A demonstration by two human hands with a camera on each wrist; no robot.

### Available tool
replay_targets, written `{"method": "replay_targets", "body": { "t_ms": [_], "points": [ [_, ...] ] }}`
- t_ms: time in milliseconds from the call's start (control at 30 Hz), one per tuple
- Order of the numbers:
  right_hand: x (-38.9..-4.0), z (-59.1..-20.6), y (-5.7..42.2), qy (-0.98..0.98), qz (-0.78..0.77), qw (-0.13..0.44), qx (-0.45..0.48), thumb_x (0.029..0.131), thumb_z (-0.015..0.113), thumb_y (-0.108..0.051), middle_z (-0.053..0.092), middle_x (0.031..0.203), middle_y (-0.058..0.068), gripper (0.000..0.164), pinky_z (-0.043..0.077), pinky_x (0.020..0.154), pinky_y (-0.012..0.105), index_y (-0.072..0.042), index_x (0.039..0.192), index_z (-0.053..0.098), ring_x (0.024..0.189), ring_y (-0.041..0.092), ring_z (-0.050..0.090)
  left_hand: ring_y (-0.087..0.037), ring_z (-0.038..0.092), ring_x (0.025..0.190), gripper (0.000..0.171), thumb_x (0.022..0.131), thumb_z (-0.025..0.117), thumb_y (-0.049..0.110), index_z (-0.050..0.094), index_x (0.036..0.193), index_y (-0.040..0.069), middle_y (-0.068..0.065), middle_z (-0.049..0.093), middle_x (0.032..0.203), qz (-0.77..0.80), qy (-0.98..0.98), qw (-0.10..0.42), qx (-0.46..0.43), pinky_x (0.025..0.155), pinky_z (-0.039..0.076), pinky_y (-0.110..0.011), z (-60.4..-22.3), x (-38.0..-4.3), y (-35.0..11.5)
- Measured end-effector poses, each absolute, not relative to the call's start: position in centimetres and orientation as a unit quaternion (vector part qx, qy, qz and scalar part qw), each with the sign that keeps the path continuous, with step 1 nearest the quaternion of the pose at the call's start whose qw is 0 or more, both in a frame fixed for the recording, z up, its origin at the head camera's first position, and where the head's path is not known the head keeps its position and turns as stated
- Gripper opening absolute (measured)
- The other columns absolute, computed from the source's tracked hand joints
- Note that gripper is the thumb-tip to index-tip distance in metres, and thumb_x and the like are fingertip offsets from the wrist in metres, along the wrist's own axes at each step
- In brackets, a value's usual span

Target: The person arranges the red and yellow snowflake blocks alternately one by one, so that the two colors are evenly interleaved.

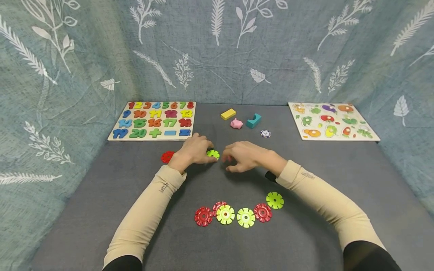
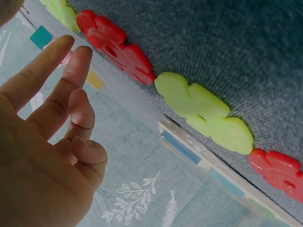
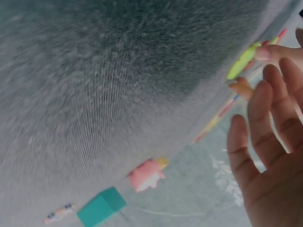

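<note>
In the head view my left hand (image 1: 194, 150) is at a yellow-green notched plastic disc (image 1: 213, 153), thumb and fingertips at its edges. The right wrist view shows the left thumb against that disc (image 3: 244, 60). Beneath the left hand runs a row of alternating discs: a red disc (image 2: 116, 47), a yellow-green one (image 2: 203, 111) and another red one (image 2: 279, 172). Part of this row is hidden by the hand in the head view. My right hand (image 1: 245, 156) hovers just right of the disc, its fingers loosely bent and holding nothing.
Nearer me lie several red (image 1: 203, 216) and yellow-green discs (image 1: 245, 217). A number puzzle board (image 1: 152, 138) stands back left, a vegetable puzzle board (image 1: 339, 138) back right. Between them are a yellow block (image 1: 228, 114), pink pig (image 1: 236, 123), teal block (image 1: 253, 121) and poker chip (image 1: 266, 133).
</note>
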State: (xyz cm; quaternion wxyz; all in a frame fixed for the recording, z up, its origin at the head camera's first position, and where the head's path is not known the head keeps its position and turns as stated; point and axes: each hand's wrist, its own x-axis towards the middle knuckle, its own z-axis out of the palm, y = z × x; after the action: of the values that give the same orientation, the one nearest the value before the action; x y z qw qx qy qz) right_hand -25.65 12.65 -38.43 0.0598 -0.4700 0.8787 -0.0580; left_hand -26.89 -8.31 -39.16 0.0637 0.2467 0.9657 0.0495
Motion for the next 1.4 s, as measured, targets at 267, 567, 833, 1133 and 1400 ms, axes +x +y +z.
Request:
{"method": "replay_targets", "body": {
  "t_ms": [267, 567, 833, 1133, 1400],
  "points": [
    [-23.5, -37.2, 14.5, 0.877, -0.044, 0.098, -0.468, 0.084, 0.068, -0.039, 0.064, 0.099, -0.002, 0.034, 0.05, 0.072, 0.031, -0.017, 0.111, 0.068, 0.082, 0.01, 0.059, -0.027, 0.05, 0.1, 0.05, 0.081, 0.072, 0.047, 0.069, 0.118, 0.013, -0.009, 0.064, 0.109, 0.042, 0.966, 0.069, 0.245, 0.084, 0.044, -0.043, -39.3, -27.2, -8.2],
    [-21.3, -36.8, 17.2, 0.881, -0.021, 0.14, -0.452, 0.08, 0.074, -0.038, 0.064, 0.104, -0.001, 0.041, 0.051, 0.079, 0.036, -0.019, 0.115, 0.066, 0.091, 0.014, 0.061, -0.026, 0.05, 0.098, 0.049, 0.083, 0.072, 0.044, 0.068, 0.119, 0.012, -0.009, 0.064, 0.107, 0.055, 0.963, 0.083, 0.252, 0.082, 0.043, -0.041, -39.4, -27.1, -8.4],
    [-18.9, -36.7, 19.4, 0.884, 0.004, 0.174, -0.433, 0.072, 0.079, -0.029, 0.06, 0.106, -0.002, 0.047, 0.051, 0.077, 0.038, -0.02, 0.116, 0.065, 0.087, 0.014, 0.058, -0.025, 0.049, 0.097, 0.048, 0.083, 0.072, 0.042, 0.068, 0.12, 0.011, -0.009, 0.064, 0.107, 0.053, 0.961, 0.093, 0.255, 0.081, 0.043, -0.039, -39.5, -27.0, -8.3],
    [-17.0, -37.3, 21.8, 0.893, 0.01, 0.178, -0.412, 0.065, 0.081, -0.026, 0.057, 0.106, -0.003, 0.053, 0.049, 0.078, 0.038, -0.022, 0.115, 0.064, 0.087, 0.014, 0.053, -0.026, 0.05, 0.1, 0.048, 0.084, 0.072, 0.042, 0.067, 0.12, 0.011, -0.009, 0.064, 0.109, 0.047, 0.962, 0.105, 0.248, 0.084, 0.044, -0.041, -39.2, -26.9, -8.0],
    [-16.4, -37.8, 22.5, 0.895, 0.012, 0.167, -0.414, 0.061, 0.083, -0.025, 0.053, 0.104, -0.005, 0.056, 0.046, 0.072, 0.033, -0.024, 0.112, 0.061, 0.078, 0.01, 0.049, -0.028, 0.05, 0.102, 0.048, 0.085, 0.071, 0.041, 0.067, 0.122, 0.01, -0.009, 0.063, 0.113, 0.051, 0.963, 0.111, 0.242, 0.086, 0.044, -0.042, -39.0, -26.8, -7.9]
  ]
}}
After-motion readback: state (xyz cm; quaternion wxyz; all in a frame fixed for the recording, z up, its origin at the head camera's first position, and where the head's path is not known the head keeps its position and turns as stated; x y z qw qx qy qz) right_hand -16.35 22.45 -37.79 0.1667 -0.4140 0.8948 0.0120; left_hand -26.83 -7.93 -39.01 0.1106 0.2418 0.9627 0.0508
